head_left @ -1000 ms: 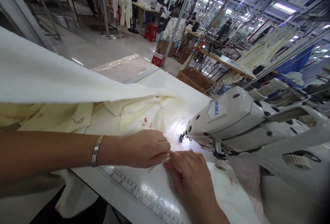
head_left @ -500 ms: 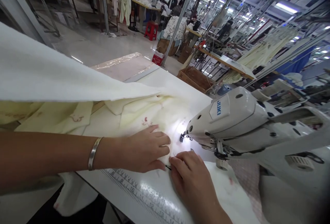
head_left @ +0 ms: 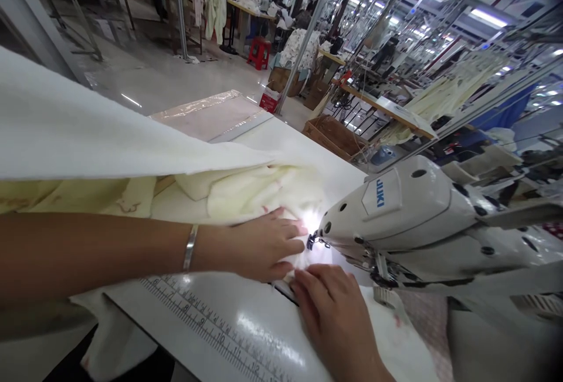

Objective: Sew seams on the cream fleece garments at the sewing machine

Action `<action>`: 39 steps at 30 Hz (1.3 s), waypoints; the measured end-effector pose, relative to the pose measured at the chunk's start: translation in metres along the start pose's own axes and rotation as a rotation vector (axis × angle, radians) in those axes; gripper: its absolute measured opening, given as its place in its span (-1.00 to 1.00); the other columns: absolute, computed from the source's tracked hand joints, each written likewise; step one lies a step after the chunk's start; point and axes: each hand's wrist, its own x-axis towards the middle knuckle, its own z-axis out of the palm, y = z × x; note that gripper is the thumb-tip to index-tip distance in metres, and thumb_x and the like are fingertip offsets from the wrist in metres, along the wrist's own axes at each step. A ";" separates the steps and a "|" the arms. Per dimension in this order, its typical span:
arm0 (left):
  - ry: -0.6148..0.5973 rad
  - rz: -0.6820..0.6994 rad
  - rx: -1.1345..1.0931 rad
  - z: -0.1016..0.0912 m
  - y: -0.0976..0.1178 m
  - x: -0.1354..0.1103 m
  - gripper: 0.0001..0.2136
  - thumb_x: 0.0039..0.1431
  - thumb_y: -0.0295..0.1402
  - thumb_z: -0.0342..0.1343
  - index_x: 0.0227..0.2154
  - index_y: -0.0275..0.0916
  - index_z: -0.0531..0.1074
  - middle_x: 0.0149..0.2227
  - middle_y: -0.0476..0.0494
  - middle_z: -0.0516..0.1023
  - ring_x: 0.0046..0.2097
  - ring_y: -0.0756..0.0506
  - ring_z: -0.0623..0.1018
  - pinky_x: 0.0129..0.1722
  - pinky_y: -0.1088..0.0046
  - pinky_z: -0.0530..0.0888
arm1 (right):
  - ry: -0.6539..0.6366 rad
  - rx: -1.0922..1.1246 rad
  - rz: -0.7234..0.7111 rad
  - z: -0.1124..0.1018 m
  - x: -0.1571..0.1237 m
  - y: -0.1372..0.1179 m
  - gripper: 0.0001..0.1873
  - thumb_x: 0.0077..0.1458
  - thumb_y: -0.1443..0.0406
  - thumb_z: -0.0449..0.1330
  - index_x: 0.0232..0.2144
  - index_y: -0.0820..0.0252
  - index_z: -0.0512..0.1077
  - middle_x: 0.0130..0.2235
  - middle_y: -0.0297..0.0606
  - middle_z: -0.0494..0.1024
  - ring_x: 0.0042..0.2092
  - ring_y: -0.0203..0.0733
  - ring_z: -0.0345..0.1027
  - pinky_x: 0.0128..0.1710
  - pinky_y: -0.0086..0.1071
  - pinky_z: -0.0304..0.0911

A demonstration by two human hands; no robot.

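Observation:
Pale yellow fabric [head_left: 246,191] with small reddish motifs lies across the sewing table, up to the lit needle area of a white sewing machine [head_left: 396,206]. My left hand [head_left: 268,244] rests flat on this fabric, fingers stretched toward the presser foot [head_left: 312,240]. Just in front of the foot, my right hand [head_left: 332,306] pinches the fabric's near edge between thumb and fingers. The two hands are close together but apart. More of the cloth passes under my right wrist toward the lower right. Its layers beneath my left palm are hidden.
A printed ruler scale [head_left: 211,335] runs along the table's near edge. White cloth [head_left: 88,129] hangs across the left side. Beyond the table stand a cardboard box [head_left: 334,135], a red stool [head_left: 259,53] and a metal pole [head_left: 308,36].
My left hand has slid right and slightly forward, nearer the presser foot, and the fabric under it has shifted the same way. My right hand keeps its pinch, almost in place.

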 end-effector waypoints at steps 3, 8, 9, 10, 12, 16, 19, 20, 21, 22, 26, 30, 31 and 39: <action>-0.011 -0.009 -0.096 0.000 -0.016 0.017 -0.75 0.10 -0.33 0.09 -0.16 -0.27 0.32 0.01 -0.23 0.43 0.00 -0.18 0.40 0.08 0.20 0.27 | -0.019 -0.066 0.023 0.005 0.003 0.016 -0.87 0.22 0.27 0.05 -0.24 0.11 0.39 -0.35 -0.31 0.41 -0.28 -0.22 0.26 -0.28 -0.37 0.05; -0.047 -0.129 -0.151 0.000 -0.008 0.019 -0.72 0.04 -0.36 0.10 -0.17 -0.30 0.29 -0.07 -0.24 0.45 -0.12 -0.17 0.44 0.04 0.16 0.28 | -0.120 0.001 0.072 0.002 0.002 0.016 -0.84 0.24 0.23 0.02 -0.34 0.06 0.38 -0.37 -0.33 0.37 -0.26 -0.23 0.28 -0.28 -0.39 0.10; -0.046 -0.150 -0.162 0.000 -0.004 0.017 -0.73 0.04 -0.37 0.09 -0.17 -0.30 0.29 -0.06 -0.24 0.44 -0.10 -0.17 0.44 0.07 0.13 0.26 | -0.140 0.017 0.074 0.000 0.000 0.013 -0.84 0.24 0.22 0.02 -0.33 0.05 0.38 -0.37 -0.33 0.37 -0.26 -0.22 0.28 -0.28 -0.39 0.12; -0.047 -0.166 -0.176 -0.001 0.000 0.014 -0.72 0.05 -0.37 0.09 -0.16 -0.31 0.29 -0.04 -0.25 0.44 -0.08 -0.18 0.44 0.10 0.11 0.23 | -0.147 0.027 0.076 -0.001 -0.001 0.010 -0.85 0.24 0.22 0.03 -0.32 0.05 0.38 -0.37 -0.33 0.37 -0.26 -0.21 0.28 -0.28 -0.38 0.13; -0.068 -0.181 -0.206 -0.002 0.006 0.011 -0.72 0.06 -0.38 0.09 -0.14 -0.31 0.30 0.00 -0.26 0.42 -0.04 -0.17 0.43 0.14 0.10 0.20 | -0.134 0.039 0.078 -0.003 -0.004 0.006 -0.85 0.24 0.23 0.03 -0.32 0.05 0.38 -0.39 -0.32 0.37 -0.28 -0.20 0.28 -0.30 -0.37 0.15; -0.030 -0.134 -0.165 -0.003 0.006 0.009 -0.78 0.12 -0.34 0.11 -0.19 -0.29 0.33 0.04 -0.27 0.40 0.03 -0.20 0.39 0.15 0.03 0.18 | -0.104 0.059 0.085 -0.004 -0.006 0.004 -0.88 0.22 0.25 0.05 -0.32 0.06 0.38 -0.41 -0.33 0.38 -0.31 -0.19 0.28 -0.32 -0.36 0.16; 0.072 -0.013 -0.047 0.001 0.002 0.009 -0.87 0.22 -0.32 0.05 -0.29 -0.28 0.39 -0.05 -0.22 0.46 -0.05 -0.17 0.42 0.08 0.11 0.25 | -0.094 0.106 0.110 -0.003 -0.006 0.005 -0.90 0.20 0.26 0.08 -0.29 0.07 0.41 -0.39 -0.33 0.42 -0.32 -0.23 0.30 -0.29 -0.34 0.20; 0.088 0.040 -0.019 0.003 0.001 0.009 -0.88 0.24 -0.35 0.02 -0.34 -0.27 0.41 -0.13 -0.19 0.49 -0.12 -0.13 0.43 0.02 0.19 0.30 | -0.093 0.146 0.133 -0.002 -0.006 0.006 -0.89 0.19 0.25 0.10 -0.28 0.06 0.43 -0.38 -0.33 0.43 -0.33 -0.24 0.31 -0.28 -0.34 0.21; 0.092 0.094 -0.002 0.005 0.000 0.009 -0.85 0.25 -0.40 0.00 -0.40 -0.26 0.42 -0.20 -0.16 0.51 -0.19 -0.09 0.44 -0.05 0.28 0.34 | -0.086 0.222 0.188 -0.001 -0.006 0.007 -0.89 0.16 0.23 0.13 -0.29 0.05 0.46 -0.38 -0.33 0.45 -0.34 -0.25 0.32 -0.26 -0.34 0.23; 0.093 0.137 0.009 0.007 0.000 0.010 -0.82 0.25 -0.43 -0.01 -0.44 -0.26 0.43 -0.27 -0.13 0.51 -0.26 -0.06 0.43 -0.14 0.34 0.36 | -0.064 0.320 0.275 0.001 -0.007 0.009 -0.88 0.12 0.20 0.17 -0.32 0.04 0.49 -0.38 -0.33 0.48 -0.34 -0.26 0.34 -0.25 -0.35 0.25; 0.110 0.173 0.006 0.009 -0.003 0.011 -0.76 0.23 -0.47 0.00 -0.55 -0.25 0.41 -0.38 -0.08 0.49 -0.39 -0.01 0.38 -0.31 0.43 0.34 | 0.164 0.601 0.730 0.007 -0.010 0.019 -0.62 0.13 0.01 0.07 -0.43 0.13 0.51 -0.45 -0.27 0.52 -0.40 -0.23 0.42 -0.37 -0.37 0.34; 0.094 0.152 -0.011 0.005 -0.002 0.011 -0.76 0.23 -0.47 0.00 -0.54 -0.24 0.42 -0.36 -0.07 0.50 -0.38 -0.01 0.39 -0.28 0.42 0.35 | 0.267 0.587 0.900 0.005 -0.014 0.021 -0.49 0.16 -0.06 -0.01 -0.48 0.18 0.48 -0.53 -0.24 0.51 -0.49 -0.23 0.40 -0.46 -0.38 0.35; 0.078 0.146 -0.013 0.004 -0.001 0.011 -0.76 0.23 -0.47 -0.01 -0.54 -0.24 0.43 -0.36 -0.08 0.50 -0.37 -0.01 0.40 -0.27 0.41 0.35 | 0.262 0.586 0.903 0.004 -0.015 0.020 -0.51 0.13 -0.07 0.04 -0.47 0.17 0.49 -0.50 -0.23 0.53 -0.45 -0.21 0.43 -0.43 -0.38 0.36; 0.054 0.079 -0.057 0.005 -0.007 0.016 -0.79 0.26 -0.41 0.00 -0.46 -0.22 0.47 -0.29 -0.04 0.54 -0.30 -0.02 0.42 -0.10 0.33 0.31 | 0.102 0.181 0.477 0.014 -0.025 0.031 -0.66 0.18 0.02 0.06 -0.18 0.01 0.50 -0.09 -0.22 0.56 -0.13 -0.09 0.45 -0.41 -0.33 0.34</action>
